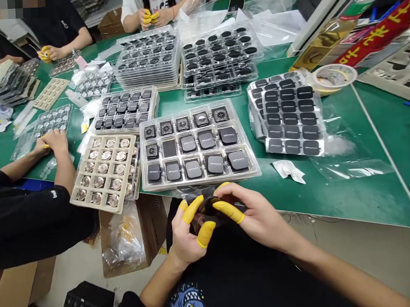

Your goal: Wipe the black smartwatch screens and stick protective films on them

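Observation:
Just in front of the table edge, both my hands are at a small dark, glossy piece (209, 205) that looks like a watch body; fingers hide much of it. My right hand (251, 210) pinches it from the right, yellow finger cots on its fingertips. From the left, my left hand (190, 230) has its fingers curled round the piece, the thumb standing a little away. Directly beyond lies a clear tray (257, 172) of square watches, many with dark printed covers on their faces, several without. One compartment shows a flat dark rectangle.
Sheets of dark square stickers (290, 119) lie to the right, near crumpled tissue (289, 171) and a tape roll (335, 78). Left stands a beige tray of round watches (103, 175). Stacked clear trays (148, 60) rise behind. A co-worker's arms (58, 152) reach in from the left.

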`<state>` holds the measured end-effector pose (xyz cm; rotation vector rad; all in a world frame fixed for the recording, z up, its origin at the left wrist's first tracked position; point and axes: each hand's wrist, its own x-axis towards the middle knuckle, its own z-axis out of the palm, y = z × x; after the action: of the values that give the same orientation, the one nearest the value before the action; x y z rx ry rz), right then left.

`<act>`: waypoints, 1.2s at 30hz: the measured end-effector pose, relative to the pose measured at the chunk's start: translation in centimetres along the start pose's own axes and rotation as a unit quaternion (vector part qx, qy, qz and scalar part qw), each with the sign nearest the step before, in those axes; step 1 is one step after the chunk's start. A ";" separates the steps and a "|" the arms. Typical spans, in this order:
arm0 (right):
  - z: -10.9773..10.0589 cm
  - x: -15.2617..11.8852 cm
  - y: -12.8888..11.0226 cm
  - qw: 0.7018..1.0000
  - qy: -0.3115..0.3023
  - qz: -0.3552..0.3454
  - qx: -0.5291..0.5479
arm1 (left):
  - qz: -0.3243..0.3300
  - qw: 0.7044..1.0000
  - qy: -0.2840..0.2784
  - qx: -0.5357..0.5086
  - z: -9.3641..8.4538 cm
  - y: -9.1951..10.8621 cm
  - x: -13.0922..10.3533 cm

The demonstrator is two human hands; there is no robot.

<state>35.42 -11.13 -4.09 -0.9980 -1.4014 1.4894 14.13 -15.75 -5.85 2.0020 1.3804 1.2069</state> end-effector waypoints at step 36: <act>-23.9 -3.8 0.5 0.885 0.302 0.208 -0.286 | 0.074 0.992 -0.079 -0.063 0.7 -3.7 1.6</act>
<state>59.18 -6.84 -5.99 -2.0359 -1.2056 0.8828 12.94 -12.69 -8.31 2.0908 1.0698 1.1379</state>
